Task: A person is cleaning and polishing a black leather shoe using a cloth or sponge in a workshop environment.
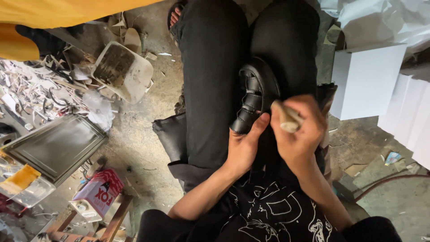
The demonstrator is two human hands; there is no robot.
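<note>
My arms are bare to above the elbow, and my left hand [244,150] and right hand [298,134] wear no gloves or rings. I wear a black shirt [273,215] with white line drawings at 6 o'clock, black trousers [210,67] toward 12, and an open sandal [175,13].

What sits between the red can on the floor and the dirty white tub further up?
In the head view, a dark rectangular metal tray lies on the floor between the red can and the white tub, with crumpled clear plastic just above it.
</note>
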